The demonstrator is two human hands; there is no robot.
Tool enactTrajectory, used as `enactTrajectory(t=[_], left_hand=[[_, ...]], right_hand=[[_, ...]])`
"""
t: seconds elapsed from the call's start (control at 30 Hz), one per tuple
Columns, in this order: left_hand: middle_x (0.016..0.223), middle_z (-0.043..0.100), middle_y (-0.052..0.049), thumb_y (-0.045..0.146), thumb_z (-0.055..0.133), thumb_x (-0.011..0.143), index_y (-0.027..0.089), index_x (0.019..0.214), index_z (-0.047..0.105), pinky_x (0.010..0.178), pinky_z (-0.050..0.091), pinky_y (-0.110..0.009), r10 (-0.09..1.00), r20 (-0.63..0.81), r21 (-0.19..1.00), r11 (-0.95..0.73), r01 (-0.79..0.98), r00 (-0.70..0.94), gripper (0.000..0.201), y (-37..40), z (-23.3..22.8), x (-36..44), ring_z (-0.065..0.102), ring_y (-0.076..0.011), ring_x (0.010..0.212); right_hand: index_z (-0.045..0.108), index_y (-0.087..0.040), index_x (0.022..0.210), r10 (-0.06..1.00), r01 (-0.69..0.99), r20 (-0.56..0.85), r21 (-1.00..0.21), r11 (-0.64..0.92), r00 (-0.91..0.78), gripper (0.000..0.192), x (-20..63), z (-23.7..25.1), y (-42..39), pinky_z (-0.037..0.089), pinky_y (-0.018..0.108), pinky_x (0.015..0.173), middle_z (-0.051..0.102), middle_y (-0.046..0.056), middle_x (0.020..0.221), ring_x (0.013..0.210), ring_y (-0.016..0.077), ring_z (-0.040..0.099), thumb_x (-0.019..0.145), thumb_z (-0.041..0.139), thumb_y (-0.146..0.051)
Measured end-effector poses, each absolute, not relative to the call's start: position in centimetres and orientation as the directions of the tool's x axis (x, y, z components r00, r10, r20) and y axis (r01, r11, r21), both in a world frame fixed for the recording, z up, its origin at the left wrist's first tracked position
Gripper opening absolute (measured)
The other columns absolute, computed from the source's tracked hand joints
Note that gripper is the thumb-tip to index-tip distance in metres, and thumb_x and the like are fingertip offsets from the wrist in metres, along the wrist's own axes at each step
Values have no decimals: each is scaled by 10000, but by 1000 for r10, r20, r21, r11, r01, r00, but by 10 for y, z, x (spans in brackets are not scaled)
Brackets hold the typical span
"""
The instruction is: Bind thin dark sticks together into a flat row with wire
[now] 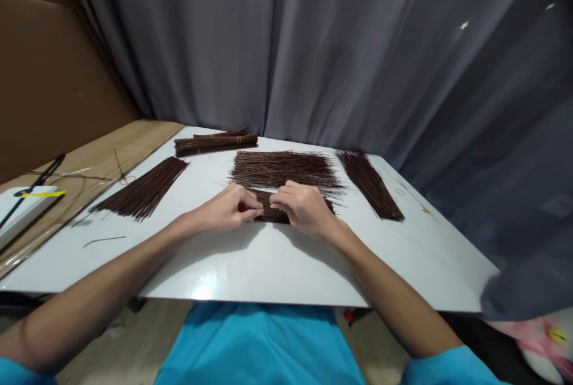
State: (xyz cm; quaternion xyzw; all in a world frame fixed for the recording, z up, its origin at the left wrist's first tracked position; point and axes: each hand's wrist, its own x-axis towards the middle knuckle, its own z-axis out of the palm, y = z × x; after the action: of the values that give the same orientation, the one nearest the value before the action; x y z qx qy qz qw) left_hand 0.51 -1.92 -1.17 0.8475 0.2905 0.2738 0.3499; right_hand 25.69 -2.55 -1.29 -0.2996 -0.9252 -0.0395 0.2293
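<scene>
The head camera looks forward and down across the table (268, 271) toward curtains (331, 45).

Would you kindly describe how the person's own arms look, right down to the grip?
A plain bright-blue left sleeve and matching right sleeve leave both forearms bare. The left grip and right grip wear no gloves, and no watch or bracelet shows.

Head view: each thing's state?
near sticks: gathered, partly covered
left hand: fingers curled, at near sticks
right hand: fingers curled, at near sticks
middle sticks: spread flat, ends uneven
left sticks: fanned
right sticks: lying slantwise
back bundles: banded
stray stick: loose, bent
curtain: hanging in folds
</scene>
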Motion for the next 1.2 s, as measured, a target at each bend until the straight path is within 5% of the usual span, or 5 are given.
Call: enactTrajectory(t=[0.2, 0.37, 0.57, 0.73, 1.2], left_hand=[[742, 705, -71, 277, 675, 964, 149, 778, 808, 611, 419, -266, 535, 113, 804, -545, 240, 837, 262, -24, 1, 4, 591, -160, 666], [745, 702, -85, 423, 745, 964, 117, 821, 822, 475, 315, -248, 703, 197, 918, -377, 123, 684, 346, -23, -4, -2, 465, -97, 524], [781, 716, -93, 371, 712, 981, 127, 856, 817, 531, 391, -250, 836, 405, 823, -510, 250, 371, 293, -20, -19, 6, 542, -133, 598], [721, 648, -70, 153, 631, 954, 160, 766, 775, 632, 401, -284, 673, 410, 518, -728, 450, 616, 237, -15, -26, 12, 559, -168, 657], [737, 717, -87, 348, 766, 971, 116, 851, 859, 502, 418, -227, 720, 411, 852, -522, 46, 560, 277, -23, -16, 7, 566, -108, 563]], right_hand=[[805, -233, 941, 608, 440, 346, -453, 775, -715, 169, 264, -6, -22, 449, 282, 737, 782, 31, 900, 859, 192, 667, 1005, 660, -174], [810, -217, 934, 688, 286, 396, -700, 655, -608, 221, 259, -1, -28, 502, 313, 698, 771, 32, 840, 731, 206, 680, 1035, 646, -327], [764, -175, 1066, 585, 566, 513, -215, 796, -627, 241, 252, -16, -29, 414, 301, 666, 760, 87, 927, 756, 197, 650, 1092, 528, -215], [715, -150, 1048, 546, 613, 352, 108, 783, -760, 193, 254, -19, -22, 318, 308, 635, 745, 96, 978, 803, 196, 628, 1012, 548, -61], [801, -192, 944, 572, 221, 497, -597, 771, -653, 167, 266, -6, -13, 479, 260, 669, 738, 33, 809, 708, 155, 654, 1018, 651, -197]])
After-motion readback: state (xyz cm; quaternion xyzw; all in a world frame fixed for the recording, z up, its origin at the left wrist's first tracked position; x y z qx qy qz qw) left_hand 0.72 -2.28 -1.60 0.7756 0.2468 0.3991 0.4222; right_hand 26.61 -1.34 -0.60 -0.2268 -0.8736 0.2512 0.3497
